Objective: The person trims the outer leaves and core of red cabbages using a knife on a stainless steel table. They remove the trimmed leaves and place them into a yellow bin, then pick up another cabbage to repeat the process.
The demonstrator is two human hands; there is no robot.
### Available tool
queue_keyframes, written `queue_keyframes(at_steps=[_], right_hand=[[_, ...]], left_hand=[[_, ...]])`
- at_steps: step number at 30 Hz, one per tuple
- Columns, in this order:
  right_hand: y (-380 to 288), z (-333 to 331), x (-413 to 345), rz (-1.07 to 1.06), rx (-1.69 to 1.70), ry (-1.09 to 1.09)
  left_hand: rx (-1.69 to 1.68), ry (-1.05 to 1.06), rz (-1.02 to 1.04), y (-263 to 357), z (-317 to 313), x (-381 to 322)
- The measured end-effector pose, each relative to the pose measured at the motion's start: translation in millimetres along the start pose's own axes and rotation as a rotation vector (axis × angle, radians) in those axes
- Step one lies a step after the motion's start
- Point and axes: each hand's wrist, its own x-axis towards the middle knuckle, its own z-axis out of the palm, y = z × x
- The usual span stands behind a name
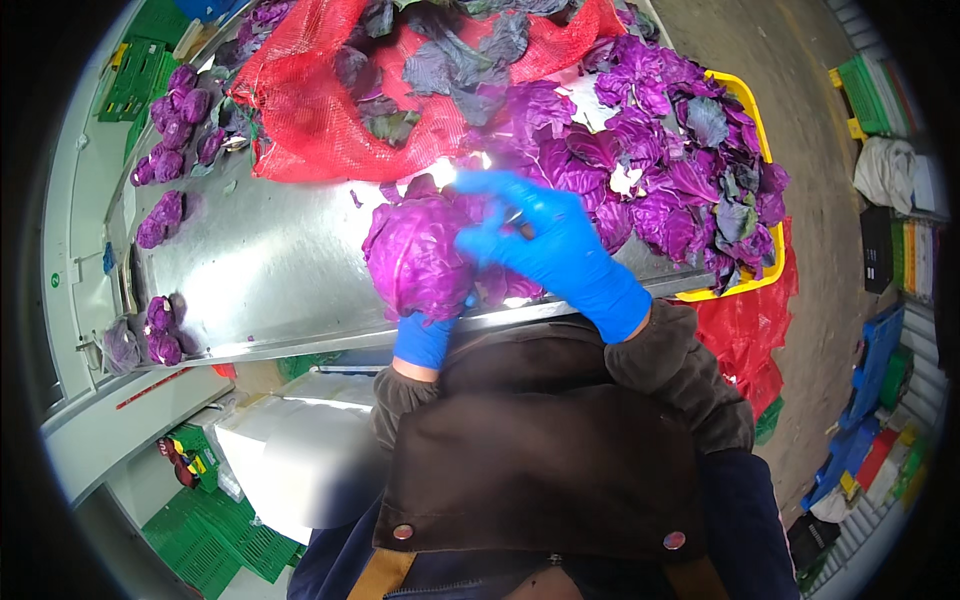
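My left hand (429, 334), in a blue glove, holds a head of red cabbage (416, 251) from below, above the near edge of the metal table (277, 262). The cabbage hides most of its fingers. At the right side of the cabbage is my right hand (551, 240), also in a blue glove, with fingers spread and a little blurred; whether a fingertip touches the cabbage I cannot tell. Loose purple cabbage leaves (667, 180) lie heaped to the right. Beyond the cabbage lies a red mesh sack (322, 127) with dark outer leaves (457, 67) on and in it.
Several smaller cabbage heads (169, 165) line the table's left side. A yellow crate (776, 262) under the leaf heap stands at the table's right end. Red netting (750, 337) hangs below it. Green crates (217, 540) and a white box (300, 450) are at the lower left.
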Motion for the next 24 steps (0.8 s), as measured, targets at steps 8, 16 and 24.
queue_keyframes(at_steps=[8,16,24], right_hand=[[25,6,-4,0.053,0.143,-0.086],[5,18,-7,-0.067,-0.073,-0.024],[16,4,-5,0.125,0.251,-0.068]], left_hand=[[-0.986,-0.085,-0.241,-1,4,7],[-0.319,0.156,-0.089,-11,1,-3],[0.085,0.095,0.0,-50,17,-25]])
